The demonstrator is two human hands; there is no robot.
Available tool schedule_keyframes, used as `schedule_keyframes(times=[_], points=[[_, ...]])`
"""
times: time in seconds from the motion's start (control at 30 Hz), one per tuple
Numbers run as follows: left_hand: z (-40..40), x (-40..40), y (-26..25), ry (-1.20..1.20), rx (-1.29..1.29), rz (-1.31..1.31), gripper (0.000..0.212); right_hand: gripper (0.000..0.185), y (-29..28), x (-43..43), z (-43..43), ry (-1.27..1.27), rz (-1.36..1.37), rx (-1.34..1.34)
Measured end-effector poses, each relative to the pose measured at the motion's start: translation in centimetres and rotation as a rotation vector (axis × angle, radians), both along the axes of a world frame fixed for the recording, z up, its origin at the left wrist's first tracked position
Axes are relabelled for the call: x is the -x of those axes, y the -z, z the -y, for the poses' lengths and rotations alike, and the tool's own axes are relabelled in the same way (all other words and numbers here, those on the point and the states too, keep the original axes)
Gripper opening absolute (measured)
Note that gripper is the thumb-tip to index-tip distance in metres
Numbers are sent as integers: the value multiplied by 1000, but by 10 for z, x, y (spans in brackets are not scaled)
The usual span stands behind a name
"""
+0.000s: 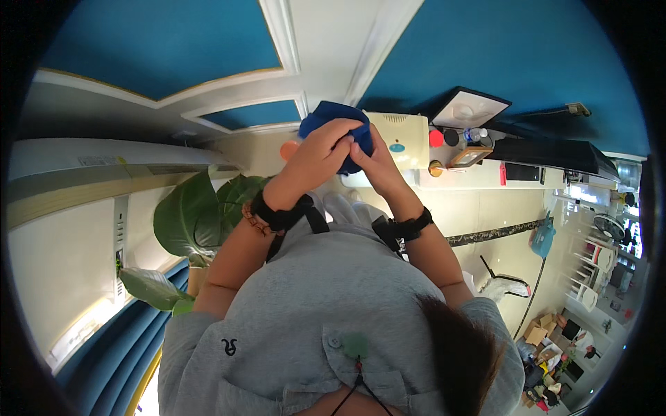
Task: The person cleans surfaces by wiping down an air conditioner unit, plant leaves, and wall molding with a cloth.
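A dark blue cloth is bunched up between my two hands, in front of my body. My left hand closes on it from the left side of the picture, its fingers across the front. From the right side my right hand grips the same cloth, its thumb close to the other hand's fingers. Beyond the cloth, on the right, stands a cream-coloured box-shaped appliance with a vent. An orange round object lies beside the wrist on the left, partly hidden. Both wrists wear black straps.
A white cabinet top carries a small wooden frame, a plastic bottle and a television. A large-leaved plant and a tall air conditioner stand on the left. Another person sits far off near cardboard boxes.
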State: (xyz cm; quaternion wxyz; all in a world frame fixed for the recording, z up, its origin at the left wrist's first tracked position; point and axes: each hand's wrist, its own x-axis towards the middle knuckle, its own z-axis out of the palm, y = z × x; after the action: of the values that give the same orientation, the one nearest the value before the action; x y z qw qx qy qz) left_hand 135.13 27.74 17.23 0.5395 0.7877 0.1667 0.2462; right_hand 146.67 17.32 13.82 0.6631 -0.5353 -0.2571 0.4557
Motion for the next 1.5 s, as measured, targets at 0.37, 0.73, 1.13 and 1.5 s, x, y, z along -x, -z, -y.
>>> schedule_keyframes(times=[0.37, 0.73, 1.13, 1.5], points=[[66, 2, 90, 358, 643, -318, 72, 29, 21, -56, 96, -328, -139, 207], [144, -20, 107, -70, 571, -518, 62, 66, 107, -98, 128, -467, -269, 521], [185, 82, 109, -225, 800, -164, 47, 47, 100, -26, 86, -1076, -71, 465], [262, 165, 116, -614, 753, -280, 41, 34, 115, 69, 78, -1233, 93, 679]])
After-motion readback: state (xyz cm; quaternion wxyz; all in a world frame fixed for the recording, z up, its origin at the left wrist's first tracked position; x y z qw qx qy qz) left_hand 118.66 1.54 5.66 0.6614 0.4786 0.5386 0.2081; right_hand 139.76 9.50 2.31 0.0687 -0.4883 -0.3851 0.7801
